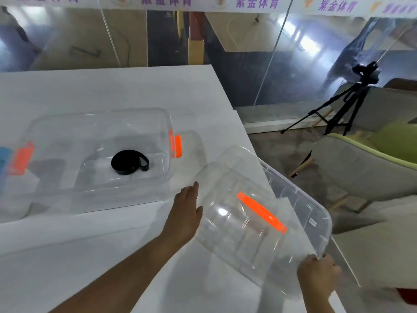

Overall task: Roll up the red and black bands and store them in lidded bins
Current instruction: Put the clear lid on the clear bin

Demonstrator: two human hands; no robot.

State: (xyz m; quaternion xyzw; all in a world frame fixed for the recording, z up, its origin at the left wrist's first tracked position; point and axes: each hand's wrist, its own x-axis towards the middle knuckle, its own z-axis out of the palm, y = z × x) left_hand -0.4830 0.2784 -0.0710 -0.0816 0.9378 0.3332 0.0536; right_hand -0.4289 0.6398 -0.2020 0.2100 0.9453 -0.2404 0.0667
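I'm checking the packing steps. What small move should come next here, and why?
Probably swing the lid left over the bin and lower it on. The black band already lies rolled inside, and the bin looks uncovered. The left hand presses the lid's edge flat while the right hand grips its corner.

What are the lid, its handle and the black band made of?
The lid: clear glossy hard plastic; table shows through, glare spots. Its handle: opaque orange plastic, probably. The black band: matte, flexible, rubber or fabric, cannot tell; it lies coiled with a loose tail.
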